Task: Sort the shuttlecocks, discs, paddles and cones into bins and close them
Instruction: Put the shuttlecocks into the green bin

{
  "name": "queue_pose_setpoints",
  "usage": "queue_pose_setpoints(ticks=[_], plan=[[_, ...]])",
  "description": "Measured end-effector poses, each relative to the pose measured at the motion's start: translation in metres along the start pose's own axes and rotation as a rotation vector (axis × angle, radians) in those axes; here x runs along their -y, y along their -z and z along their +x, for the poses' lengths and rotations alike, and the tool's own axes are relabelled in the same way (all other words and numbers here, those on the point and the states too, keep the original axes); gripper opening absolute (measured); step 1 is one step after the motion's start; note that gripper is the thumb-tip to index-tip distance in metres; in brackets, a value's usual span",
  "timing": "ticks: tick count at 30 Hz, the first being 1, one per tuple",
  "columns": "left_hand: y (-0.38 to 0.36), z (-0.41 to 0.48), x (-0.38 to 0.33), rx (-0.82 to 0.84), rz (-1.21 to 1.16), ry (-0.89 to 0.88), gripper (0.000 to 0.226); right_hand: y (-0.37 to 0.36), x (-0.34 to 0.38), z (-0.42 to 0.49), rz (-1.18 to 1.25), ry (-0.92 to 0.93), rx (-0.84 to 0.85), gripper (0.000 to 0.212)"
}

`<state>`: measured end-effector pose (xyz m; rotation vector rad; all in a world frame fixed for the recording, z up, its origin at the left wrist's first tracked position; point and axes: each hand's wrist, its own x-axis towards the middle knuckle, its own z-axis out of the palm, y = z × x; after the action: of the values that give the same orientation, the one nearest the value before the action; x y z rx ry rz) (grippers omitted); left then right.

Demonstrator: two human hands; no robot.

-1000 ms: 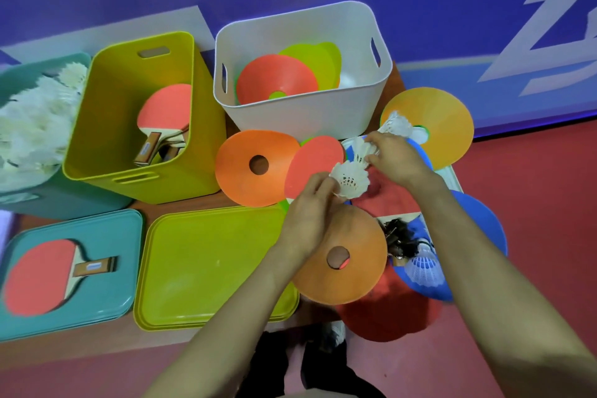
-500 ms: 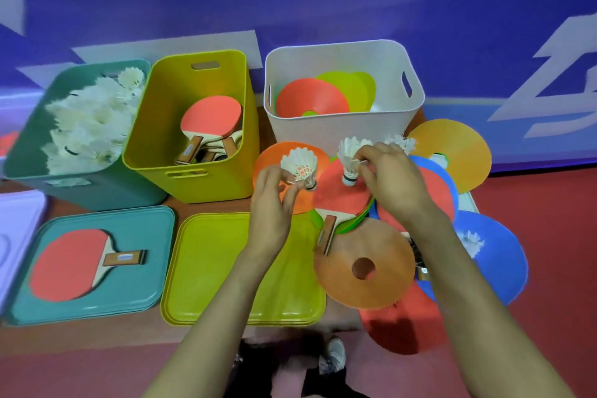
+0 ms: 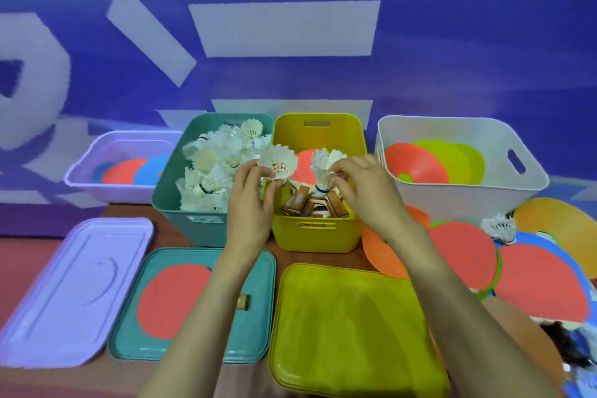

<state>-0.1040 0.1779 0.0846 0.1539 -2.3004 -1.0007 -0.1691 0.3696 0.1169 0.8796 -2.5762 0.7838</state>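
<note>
Left hand (image 3: 255,203) pinches one shuttlecock (image 3: 279,162), right hand (image 3: 366,192) a second shuttlecock (image 3: 323,171). Both have risen from the disc pile (image 3: 462,255) to frame centre, over the yellow bin (image 3: 315,237), beside the teal bin (image 3: 169,203). Deposit pending.

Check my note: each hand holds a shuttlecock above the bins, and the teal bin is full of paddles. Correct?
One thing is wrong. In the head view the teal bin is full of white shuttlecocks; the paddles lie in the yellow bin. The left hand does hold a shuttlecock and the right hand another, above the bins.
</note>
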Motion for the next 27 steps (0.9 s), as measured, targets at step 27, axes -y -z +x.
queue_pose_setpoints(ticks=[27], plan=[[0.069, 0.143, 0.187, 0.485, 0.442, -0.004, 0.01, -0.151, 0.093, 0.151, -0.083, -0.151, 0.136, 0.018]])
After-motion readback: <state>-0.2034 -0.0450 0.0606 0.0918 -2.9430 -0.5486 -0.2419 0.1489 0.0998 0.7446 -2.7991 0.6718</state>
